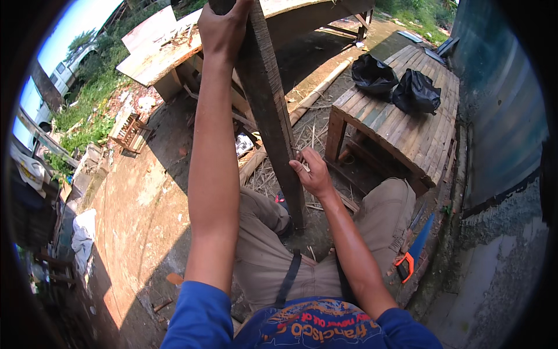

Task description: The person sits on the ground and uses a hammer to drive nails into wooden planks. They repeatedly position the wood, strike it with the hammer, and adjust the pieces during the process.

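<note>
A long, dark wooden plank [261, 87] stands tilted in front of me, its lower end between my knees. Near its top, my left hand [224, 32] is closed around it with the arm stretched far forward. Lower down, my right hand [314, 173] is at the plank's right edge, thumb and fingers pinched together. Something small may be between those fingertips, but it is too small to make out. My legs in tan trousers [264, 232] are bent on either side of the plank's lower end.
At the right, a slatted bench [407, 131] carries two black plastic bags [415, 92]. A handsaw [415, 250] with a blue blade lies beside my right knee. Ahead stands a wooden worktable [154, 58]; a bamboo pole [319, 90] lies on the ground. A metal wall [494, 99] closes the right side.
</note>
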`<state>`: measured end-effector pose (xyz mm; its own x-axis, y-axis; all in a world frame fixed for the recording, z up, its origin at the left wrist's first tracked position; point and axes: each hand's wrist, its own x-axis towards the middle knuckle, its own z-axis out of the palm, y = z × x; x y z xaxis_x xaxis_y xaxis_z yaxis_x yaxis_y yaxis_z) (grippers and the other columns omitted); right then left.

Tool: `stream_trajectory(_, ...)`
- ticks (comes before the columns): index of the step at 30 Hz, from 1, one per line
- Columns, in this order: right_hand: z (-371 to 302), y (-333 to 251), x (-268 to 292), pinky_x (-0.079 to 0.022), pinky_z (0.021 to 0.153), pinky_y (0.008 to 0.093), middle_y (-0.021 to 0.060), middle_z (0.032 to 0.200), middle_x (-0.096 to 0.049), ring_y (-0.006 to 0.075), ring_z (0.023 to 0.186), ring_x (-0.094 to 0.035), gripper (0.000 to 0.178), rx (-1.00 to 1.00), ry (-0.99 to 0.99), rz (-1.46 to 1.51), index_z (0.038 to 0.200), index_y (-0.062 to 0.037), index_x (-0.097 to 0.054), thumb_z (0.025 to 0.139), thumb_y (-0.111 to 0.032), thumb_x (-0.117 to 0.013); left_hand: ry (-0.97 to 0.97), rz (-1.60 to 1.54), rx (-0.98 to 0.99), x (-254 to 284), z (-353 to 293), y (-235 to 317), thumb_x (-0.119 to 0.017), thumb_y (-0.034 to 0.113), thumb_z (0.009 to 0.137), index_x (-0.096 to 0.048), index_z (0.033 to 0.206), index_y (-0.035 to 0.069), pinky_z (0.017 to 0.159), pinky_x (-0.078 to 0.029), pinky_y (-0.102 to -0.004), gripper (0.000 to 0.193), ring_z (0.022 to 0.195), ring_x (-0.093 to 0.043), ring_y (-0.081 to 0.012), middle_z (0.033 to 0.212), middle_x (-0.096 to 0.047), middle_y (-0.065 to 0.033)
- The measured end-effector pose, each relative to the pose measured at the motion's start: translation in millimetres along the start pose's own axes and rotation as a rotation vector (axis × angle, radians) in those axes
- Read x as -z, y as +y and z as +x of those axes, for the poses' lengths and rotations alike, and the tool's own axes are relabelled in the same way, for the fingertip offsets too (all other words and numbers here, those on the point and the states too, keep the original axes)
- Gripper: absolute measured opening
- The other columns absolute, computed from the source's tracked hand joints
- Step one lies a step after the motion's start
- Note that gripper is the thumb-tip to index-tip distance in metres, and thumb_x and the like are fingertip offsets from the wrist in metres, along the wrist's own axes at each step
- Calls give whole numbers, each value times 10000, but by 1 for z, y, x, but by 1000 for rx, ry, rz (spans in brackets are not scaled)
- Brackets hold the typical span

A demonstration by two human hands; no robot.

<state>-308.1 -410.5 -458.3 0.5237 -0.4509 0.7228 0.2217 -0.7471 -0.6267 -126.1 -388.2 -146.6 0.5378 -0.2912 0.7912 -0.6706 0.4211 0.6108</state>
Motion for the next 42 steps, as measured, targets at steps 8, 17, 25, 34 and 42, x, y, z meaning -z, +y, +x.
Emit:
stream_trajectory(8,21,20,14,-449,730,450,148,870,-571,369,818,-562,270,147,-27,-138,908,-9,-569,881,-220,-736,-122,-61,145,-1,3,-5,-763,450,854,-666,1030,3,627,-519,-300,490,723,-633,-134,872,-682,-58)
stream_trajectory(17,26,40,11,-434,713,463,163,829,-538,385,790,-537,234,90,-20,-109,873,0,-540,898,-155,-714,-203,-61,313,-1,-20,-48,-704,558,885,-665,1114,-1,789,-516,-295,605,869,-635,-135,977,-688,-67)
stream_trajectory(25,35,37,-1,-414,703,475,175,799,-508,395,770,-506,214,90,39,-202,860,5,-525,932,-134,-671,-260,-212,510,-6,-119,-155,-568,599,981,-601,1168,14,906,-457,-307,615,971,-557,-132,1020,-617,-44)
stream_trajectory(34,25,27,-17,-426,776,455,163,874,-553,365,870,-537,190,-50,250,-163,918,18,-559,968,-151,-630,-224,-137,469,-39,-135,-137,-756,489,869,-666,1079,-13,797,-501,-286,552,866,-627,-127,959,-694,-48)
stream_trajectory(42,28,20,2,-425,724,419,136,846,-565,334,824,-565,208,-240,59,-50,894,2,-581,986,-180,-618,-123,-129,378,-41,-137,-133,-751,418,871,-688,1048,-28,783,-508,-289,484,830,-642,-134,918,-713,-63)
